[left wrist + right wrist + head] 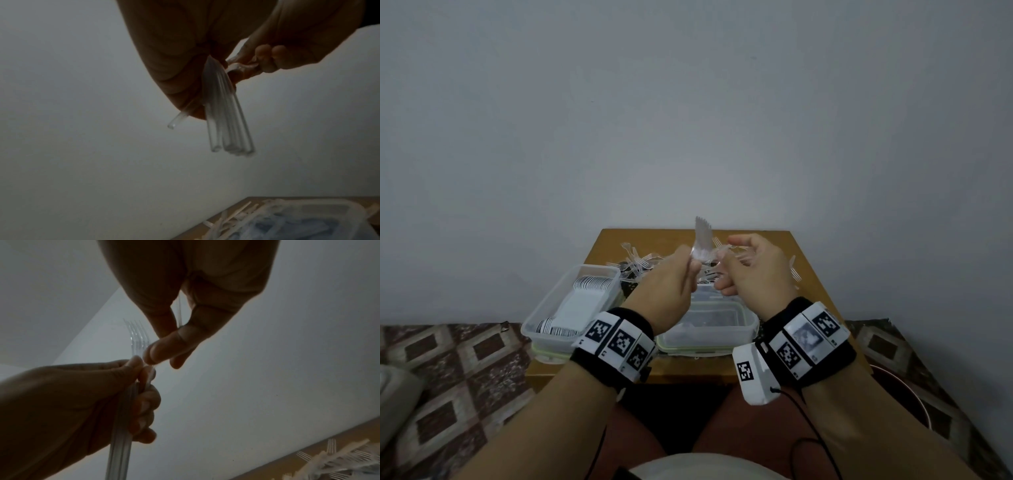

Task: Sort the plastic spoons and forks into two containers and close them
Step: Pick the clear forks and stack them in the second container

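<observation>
My left hand grips a stack of clear plastic forks upright above the table, tines up. The stack's handles hang out below the left hand. My right hand meets the stack from the right and pinches a single clear fork between thumb and index finger. The stacked tines show just left of that pinch, above the left hand. Loose forks lie piled on the far table. The left container holds rows of white spoons. The right container sits below my hands; its contents are unclear.
A small wooden table stands against a plain grey wall. More loose forks lie at its right side. Both containers are open, with green-edged lids under them at the near edge. Patterned floor lies on either side.
</observation>
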{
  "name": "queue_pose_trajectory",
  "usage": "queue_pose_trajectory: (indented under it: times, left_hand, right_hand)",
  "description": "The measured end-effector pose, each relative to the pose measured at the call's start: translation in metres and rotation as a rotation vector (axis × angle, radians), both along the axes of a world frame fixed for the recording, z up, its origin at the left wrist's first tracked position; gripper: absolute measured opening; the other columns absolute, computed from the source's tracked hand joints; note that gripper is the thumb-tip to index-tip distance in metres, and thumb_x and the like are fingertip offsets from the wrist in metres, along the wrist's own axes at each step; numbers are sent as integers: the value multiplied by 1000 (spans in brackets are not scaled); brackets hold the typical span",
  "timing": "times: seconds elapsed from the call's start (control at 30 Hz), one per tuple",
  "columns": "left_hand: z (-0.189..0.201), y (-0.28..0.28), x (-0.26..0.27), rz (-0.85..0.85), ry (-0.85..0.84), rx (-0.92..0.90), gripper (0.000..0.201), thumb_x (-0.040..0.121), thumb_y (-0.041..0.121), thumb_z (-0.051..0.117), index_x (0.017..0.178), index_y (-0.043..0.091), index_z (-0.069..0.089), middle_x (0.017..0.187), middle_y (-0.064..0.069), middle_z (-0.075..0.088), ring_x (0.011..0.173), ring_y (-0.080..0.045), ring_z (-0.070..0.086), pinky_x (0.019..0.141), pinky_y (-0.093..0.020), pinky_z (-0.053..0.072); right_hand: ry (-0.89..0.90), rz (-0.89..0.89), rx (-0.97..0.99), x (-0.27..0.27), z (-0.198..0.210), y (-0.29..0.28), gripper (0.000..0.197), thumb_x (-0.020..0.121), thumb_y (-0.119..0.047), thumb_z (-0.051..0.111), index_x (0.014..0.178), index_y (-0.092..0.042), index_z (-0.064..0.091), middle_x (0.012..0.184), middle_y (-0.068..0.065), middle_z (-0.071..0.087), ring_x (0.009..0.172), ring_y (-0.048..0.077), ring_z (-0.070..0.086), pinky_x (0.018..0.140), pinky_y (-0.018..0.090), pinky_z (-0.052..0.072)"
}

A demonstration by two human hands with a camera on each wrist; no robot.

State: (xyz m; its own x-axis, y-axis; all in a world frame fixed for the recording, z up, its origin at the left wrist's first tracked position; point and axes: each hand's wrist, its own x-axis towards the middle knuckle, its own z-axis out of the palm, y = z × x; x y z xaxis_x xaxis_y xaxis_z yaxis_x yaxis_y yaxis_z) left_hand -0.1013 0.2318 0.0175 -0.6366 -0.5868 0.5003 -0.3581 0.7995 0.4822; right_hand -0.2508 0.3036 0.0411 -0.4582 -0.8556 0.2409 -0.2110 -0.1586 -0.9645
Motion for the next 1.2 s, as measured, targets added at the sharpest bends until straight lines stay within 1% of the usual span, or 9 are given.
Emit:
queue_pose_trajectory:
  times: [0.23, 0.4, 0.5, 0.67, 0.8, 0.87, 0.93, 1.03, 1.2]
  left_hand:
    - [2, -8, -1, -17, 170, 149, 31, 101, 48, 26, 80, 29, 40, 60, 9, 56, 55, -7, 53, 59, -34, 46]
    - [3, -4, -2, -59, 102, 102, 37, 99, 52, 23, 84, 25, 42, 66, 6, 60, 59, -6, 57, 60, -31, 48]
    - [6, 0, -5, -75, 48, 25, 34, 99, 47, 25, 86, 21, 42, 74, 7, 61, 67, -5, 57, 63, -24, 47]
    - [5, 1, -8, -100, 5, 89, 27, 103, 38, 30, 88, 21, 46, 69, 7, 60, 64, -3, 56, 59, -13, 41]
    - [5, -5, -3, -34, -11, 98, 21, 105, 26, 33, 89, 19, 45, 74, 3, 60, 65, -9, 56, 59, -17, 43]
    - [6, -7, -1, -30, -43, 99, 21, 105, 25, 32, 92, 16, 47, 76, 2, 60, 67, -10, 56, 62, -20, 43]
    - [6, -6, -2, -38, -95, 93, 22, 104, 26, 32, 94, 14, 48, 77, 2, 59, 69, -12, 57, 64, -27, 46]
    - [1, -5, -5, -44, -152, 115, 14, 102, 18, 36, 100, 11, 49, 81, 0, 59, 73, -14, 57, 69, -34, 48]
    - [-4, -6, -9, -66, 137, 272, 28, 101, 7, 38, 96, 30, 52, 85, 6, 62, 79, -5, 61, 76, -22, 51]
  right_hand:
    - [-39, 226, -206, 1, -2, 0, 20, 96, -27, 53, 114, -26, 63, 85, -10, 71, 75, 16, 72, 66, 24, 58]
    - [279, 7, -223, -4, 1, -1, 13, 96, -27, 60, 98, -23, 72, 66, -9, 71, 61, 7, 71, 55, 21, 57]
    - [306, -75, -159, -1, 0, -2, 28, 98, -24, 57, 79, -11, 73, 57, -3, 69, 51, 4, 67, 49, 19, 53]
    - [299, -48, -103, 4, 3, 2, 28, 100, -25, 52, 80, -18, 70, 68, 3, 72, 64, 11, 71, 67, 39, 61]
    - [366, 138, -97, 9, 4, 2, 30, 101, -33, 46, 98, -19, 73, 84, 21, 70, 80, 42, 66, 74, 58, 54]
    - [409, 133, -107, 10, 3, 1, 26, 97, -40, 52, 98, -24, 73, 81, 9, 73, 78, 37, 67, 73, 53, 55]
    - [410, 50, -100, 7, 0, -2, 20, 95, -35, 59, 97, -21, 74, 80, -5, 74, 76, 16, 70, 73, 41, 58]
    - [340, 25, -42, 3, -3, -10, 15, 92, -27, 65, 104, -18, 71, 88, -5, 73, 80, 10, 71, 76, 41, 59]
    - [246, 161, -54, 2, -9, -12, 29, 92, -21, 65, 121, -22, 60, 108, -11, 65, 87, 5, 69, 75, 20, 55]
